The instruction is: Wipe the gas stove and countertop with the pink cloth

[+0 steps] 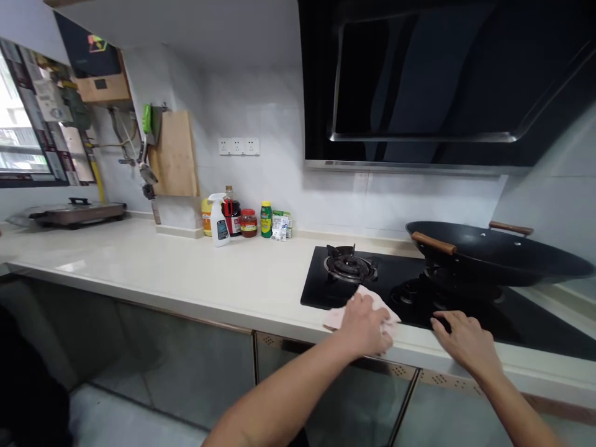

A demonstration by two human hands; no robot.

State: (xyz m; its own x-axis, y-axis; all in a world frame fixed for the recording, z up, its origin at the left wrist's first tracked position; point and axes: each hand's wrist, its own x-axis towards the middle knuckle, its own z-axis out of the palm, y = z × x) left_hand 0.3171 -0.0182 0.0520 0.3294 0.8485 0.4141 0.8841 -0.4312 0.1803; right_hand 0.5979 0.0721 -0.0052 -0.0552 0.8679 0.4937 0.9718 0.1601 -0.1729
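Head cam: clutching pale pink cloth (375, 299) w/ L hand (365, 324), bunched over front edge of black hob (322, 288) & white c'top (261, 267). Holding R hand (466, 338) w/ fingers apart, R of cloth, by hob's front edge; can't tell if touching.

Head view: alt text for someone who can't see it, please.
A person's left hand holds a pale pink cloth at the front edge of a black gas stove, the right hand apart from it. A large wok sits on the stove; a spray bottle stands on the counter farther left.
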